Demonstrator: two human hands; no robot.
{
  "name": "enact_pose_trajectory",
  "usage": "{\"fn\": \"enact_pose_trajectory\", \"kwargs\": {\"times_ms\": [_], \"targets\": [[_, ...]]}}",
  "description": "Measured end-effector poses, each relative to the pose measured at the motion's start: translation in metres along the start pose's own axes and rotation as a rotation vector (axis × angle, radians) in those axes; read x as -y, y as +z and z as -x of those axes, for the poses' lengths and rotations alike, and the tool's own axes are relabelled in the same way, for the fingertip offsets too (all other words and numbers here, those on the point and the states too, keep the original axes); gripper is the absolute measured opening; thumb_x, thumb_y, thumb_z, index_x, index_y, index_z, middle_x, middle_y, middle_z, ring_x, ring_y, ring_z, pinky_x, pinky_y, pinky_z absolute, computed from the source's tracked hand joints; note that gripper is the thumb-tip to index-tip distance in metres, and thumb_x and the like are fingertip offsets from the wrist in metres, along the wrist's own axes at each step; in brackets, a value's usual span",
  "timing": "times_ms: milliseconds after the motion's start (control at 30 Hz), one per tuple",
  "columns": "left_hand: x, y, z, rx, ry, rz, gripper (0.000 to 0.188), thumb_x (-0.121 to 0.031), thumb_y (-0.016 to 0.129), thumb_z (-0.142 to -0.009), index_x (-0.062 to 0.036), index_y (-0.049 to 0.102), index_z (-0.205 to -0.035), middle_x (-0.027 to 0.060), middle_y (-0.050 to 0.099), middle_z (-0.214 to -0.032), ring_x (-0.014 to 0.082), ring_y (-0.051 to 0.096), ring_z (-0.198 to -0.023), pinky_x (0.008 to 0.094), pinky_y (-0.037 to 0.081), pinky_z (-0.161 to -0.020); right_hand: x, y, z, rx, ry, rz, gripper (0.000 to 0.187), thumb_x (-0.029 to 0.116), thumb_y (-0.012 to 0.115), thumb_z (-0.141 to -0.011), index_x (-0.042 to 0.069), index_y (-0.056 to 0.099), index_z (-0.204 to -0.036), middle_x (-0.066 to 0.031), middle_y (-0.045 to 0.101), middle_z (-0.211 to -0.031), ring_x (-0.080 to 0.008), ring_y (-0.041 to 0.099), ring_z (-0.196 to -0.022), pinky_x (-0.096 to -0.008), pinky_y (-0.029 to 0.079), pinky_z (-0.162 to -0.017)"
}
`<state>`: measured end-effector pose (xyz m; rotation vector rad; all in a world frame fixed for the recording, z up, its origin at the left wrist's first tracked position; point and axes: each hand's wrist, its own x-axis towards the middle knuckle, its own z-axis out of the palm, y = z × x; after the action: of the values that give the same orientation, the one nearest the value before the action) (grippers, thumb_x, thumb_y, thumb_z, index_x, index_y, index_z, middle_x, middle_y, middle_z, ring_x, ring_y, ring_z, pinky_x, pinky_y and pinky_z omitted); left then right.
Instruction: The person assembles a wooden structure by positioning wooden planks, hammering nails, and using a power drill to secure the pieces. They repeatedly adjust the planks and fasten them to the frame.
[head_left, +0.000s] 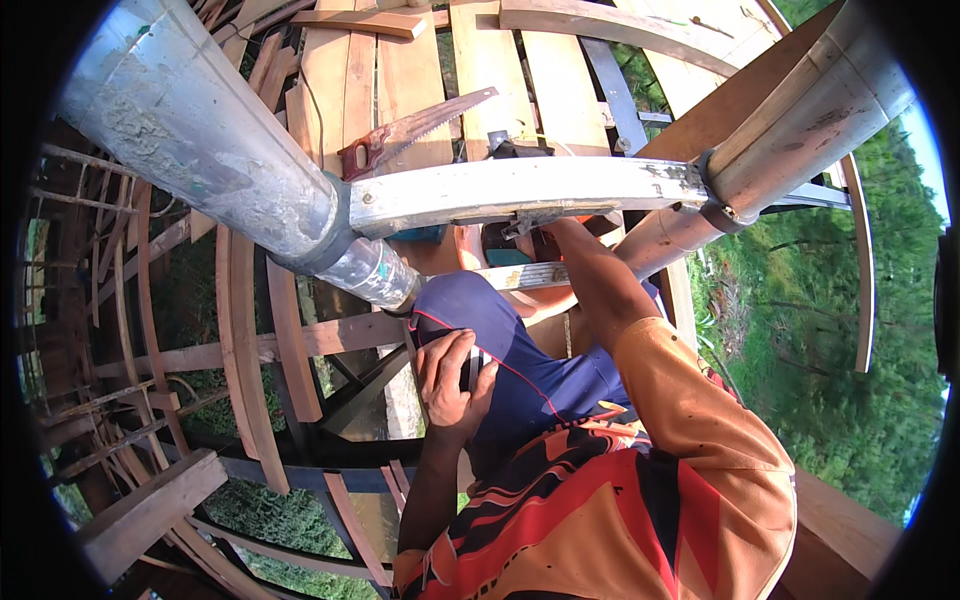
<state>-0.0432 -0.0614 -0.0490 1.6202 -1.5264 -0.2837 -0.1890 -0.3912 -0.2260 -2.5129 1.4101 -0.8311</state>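
Observation:
My left hand (450, 385) rests on my left thigh, its fingers curled round a small dark rounded object (469, 372) with a pale band; its kind does not show clearly. Past a white metal crossbar (520, 192), my right arm reaches down, and the right hand (562, 228) is mostly hidden below the bar. It is close to a dark and orange container (508, 243) with something teal in it. On the planks beyond the bar lies a handsaw (415, 130) with a brown-red handle and a rusty blade. A small black item (520, 149) sits just behind the bar.
Thick metal poles, left (215, 140) and right (810, 120), flank the crossbar. Wooden planks (410, 60) form a gapped platform ahead. Loose beams (245, 350) and dark framing lie over open gaps on the left, with greenery below. Trees (800, 290) fill the right side.

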Motion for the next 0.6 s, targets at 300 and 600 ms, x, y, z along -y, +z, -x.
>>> {"fn": "enact_pose_trajectory", "kwargs": {"times_ms": [300, 600], "targets": [[-0.002, -0.004, -0.007, -0.027, 0.006, 0.046, 0.042, -0.014, 0.078, -0.088, -0.0015, 0.067, -0.127, 0.0157, 0.069, -0.122, 0.0361, 0.065, -0.108, 0.0476, 0.049, -0.099, 0.017, -0.002, -0.003, 0.174, 0.049, 0.095, 0.023, 0.017, 0.061, -0.103, 0.004, 0.068, -0.120, -0.0207, 0.071, -0.109, -0.0370, 0.069, -0.105, -0.0471, 0.054, -0.089], [0.002, -0.001, -0.002, -0.055, 0.028, 0.043, 0.040, -0.015, 0.079, -0.088, -0.0023, 0.068, -0.125, 0.0153, 0.070, -0.122, 0.0352, 0.066, -0.107, 0.0466, 0.050, -0.096, 0.027, -0.086, 0.038, 0.164, 0.043, -0.006, 0.019, 0.015, 0.060, -0.103, 0.003, 0.070, -0.113, -0.0215, 0.073, -0.100, -0.0368, 0.073, -0.098, -0.0468, 0.056, -0.083]]}}
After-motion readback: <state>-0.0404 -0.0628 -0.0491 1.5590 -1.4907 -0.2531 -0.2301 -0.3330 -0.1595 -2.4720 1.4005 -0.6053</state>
